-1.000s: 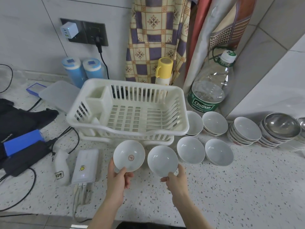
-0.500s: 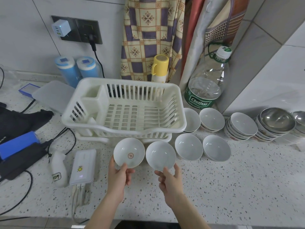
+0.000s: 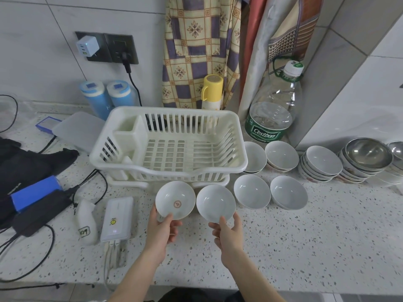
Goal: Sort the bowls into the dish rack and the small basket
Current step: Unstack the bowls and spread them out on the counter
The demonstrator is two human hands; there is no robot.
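Before rack, each hand (image 3: pixel 161 231) pinching bowl (image 3: pixel 175 200)

I see a bright, evenly lit, sharp view. Shadows are soft; the metal bowl (image 3: pixel 366 152) shows mild glare, and wide-angle distortion bends the edges.

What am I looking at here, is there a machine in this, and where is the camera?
No machine: these are a person's two bare hands, filmed by one camera worn on the head, looking forward and down. The left hand holds a white bowl with a red mark by its near rim; the right hand holds a plain white bowl the same way. Behind them on the speckled counter stands an empty white dish rack. To its right sit more white bowls, single and stacked, and metal bowls. Chargers and cables lie to the left.
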